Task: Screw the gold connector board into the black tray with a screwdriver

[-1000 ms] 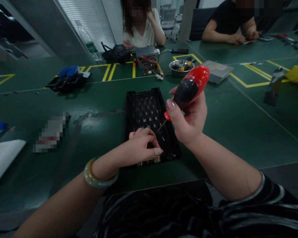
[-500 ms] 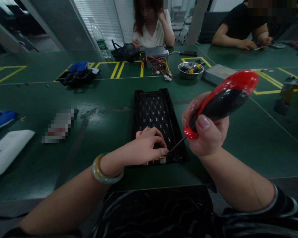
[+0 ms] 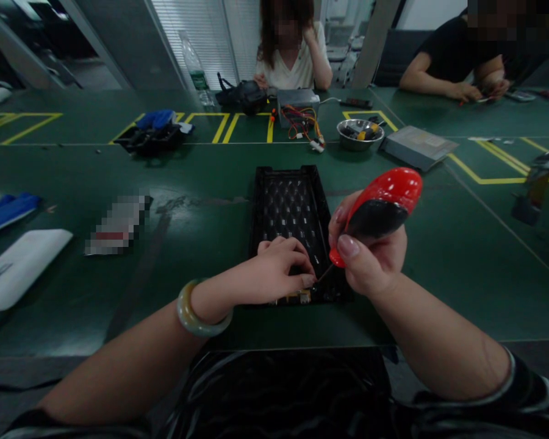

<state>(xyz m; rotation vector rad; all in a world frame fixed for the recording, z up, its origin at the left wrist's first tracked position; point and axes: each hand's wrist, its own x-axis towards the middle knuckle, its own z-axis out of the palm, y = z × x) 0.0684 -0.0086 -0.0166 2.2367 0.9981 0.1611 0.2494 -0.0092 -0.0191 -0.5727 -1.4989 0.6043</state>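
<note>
A black perforated panel (image 3: pixel 288 207) lies lengthwise on the green table in front of me. My left hand (image 3: pixel 277 271) rests on its near end, fingers curled and pinched together at the tip of a screwdriver; what they pinch is too small to see. My right hand (image 3: pixel 370 256) is wrapped round the red and black handle of the screwdriver (image 3: pixel 379 210), whose thin shaft slants down to the left toward the panel's near right corner. A small circuit piece (image 3: pixel 297 297) shows at the panel's near edge, under my left hand.
A metal bowl (image 3: pixel 357 131) with small parts, a power supply with coloured wires (image 3: pixel 299 113), a flat grey drive (image 3: pixel 416 146), a black bag (image 3: pixel 242 97) and a bottle (image 3: pixel 194 70) stand at the back. A white box (image 3: pixel 21 268) lies at left. Two people sit across the table.
The screwdriver handle swung out to the right, then came back lower and closer to the panel. Its tip now meets my left fingertips. My left hand has barely moved.
</note>
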